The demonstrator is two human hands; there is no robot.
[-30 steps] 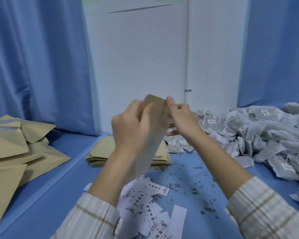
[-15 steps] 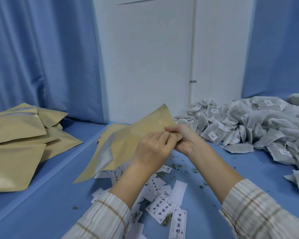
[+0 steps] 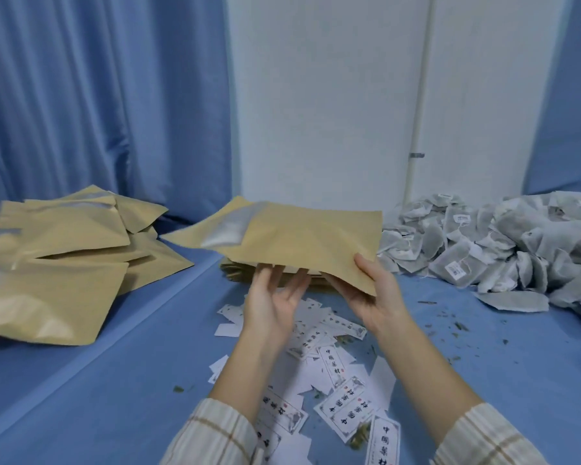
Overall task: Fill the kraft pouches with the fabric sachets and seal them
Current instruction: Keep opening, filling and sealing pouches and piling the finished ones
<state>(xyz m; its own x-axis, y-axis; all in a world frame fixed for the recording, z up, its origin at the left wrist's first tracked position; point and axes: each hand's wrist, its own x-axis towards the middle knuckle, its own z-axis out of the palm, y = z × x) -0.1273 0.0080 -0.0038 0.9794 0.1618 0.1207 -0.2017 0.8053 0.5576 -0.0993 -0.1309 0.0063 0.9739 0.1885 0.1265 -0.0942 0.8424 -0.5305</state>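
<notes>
Here my right hand (image 3: 371, 293) pinches the kraft pouch (image 3: 302, 236) by its near corner above the table; my left hand (image 3: 272, 297) is spread beneath. Probably light, flexible; grip edges.

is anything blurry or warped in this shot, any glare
Head view: soft, even light, no hard shadows; the held kraft pouch smears at its left end, with pale sheen on its silvery strip; wide-angle lens bends the white pipe and curtain edges.

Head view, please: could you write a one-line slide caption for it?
Right hand holds a kraft pouch above the blue table; open left hand beneath, fabric sachets piled right.
</notes>
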